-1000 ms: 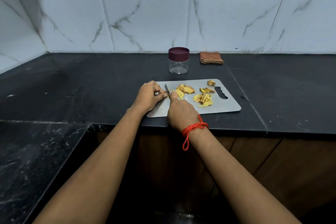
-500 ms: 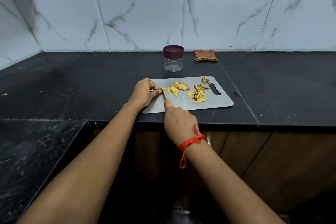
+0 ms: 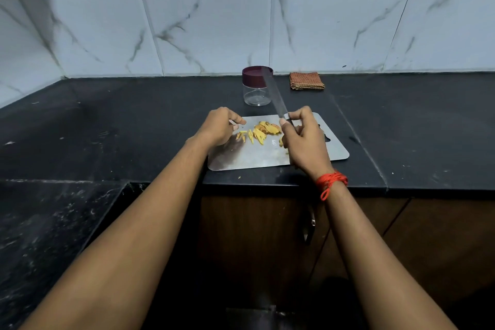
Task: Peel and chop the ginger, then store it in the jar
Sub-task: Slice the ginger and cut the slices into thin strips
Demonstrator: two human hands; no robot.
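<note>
Step in hand, by my read: chopping the ginger finer. Right hand (image 3: 304, 139) grips the knife (image 3: 273, 94) by its handle, with the blade up off the chopping board (image 3: 254, 159). The knife's long axis runs 5 to 11 o'clock, and the tip points to 11, crossing in front of the jar (image 3: 255, 94).

Left hand (image 3: 221, 126) hovers at the board's 9 o'clock edge with fingers curled; something pale shows at the fingertips, can't tell if it pinches a piece.

Ginger strips (image 3: 255, 134) lie on the board between the hands, fanned side by side, long axes roughly 12 to 6.

To do it well: bunch the strips, turn them crosswise to the blade, tuck the left fingertips back and rock from the tip.

Jar stands on the surface (image 3: 134, 129) at the board's 12 o'clock, lid on — needs opening later. Folded cloth (image 3: 306, 80) sits at 1.
</note>
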